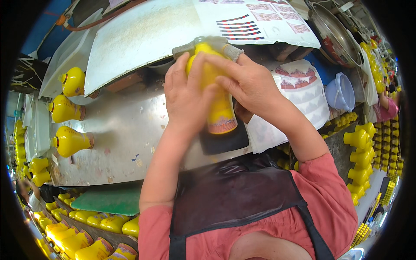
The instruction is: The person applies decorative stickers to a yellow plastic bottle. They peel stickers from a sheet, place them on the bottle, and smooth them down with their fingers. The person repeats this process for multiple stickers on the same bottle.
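Holding a shiny yellow vase-shaped bottle at 12 o'clock, the bare left hand and bare right hand curl their fingers around its sides. Its patterned base shows over a flat black pad on the grey metal bench; I cannot tell if they touch. Hands hide its middle, and blur smears its neck and the left fingers. A rough grey wrap by the right fingertips is hard to make out. Around 9 o'clock, three yellow bottles lie sideways. Past 2 o'clock, the right forearm partly hides white printed sheets. Near 8 o'clock, the lower edge cuts off some rowed yellow bottles.
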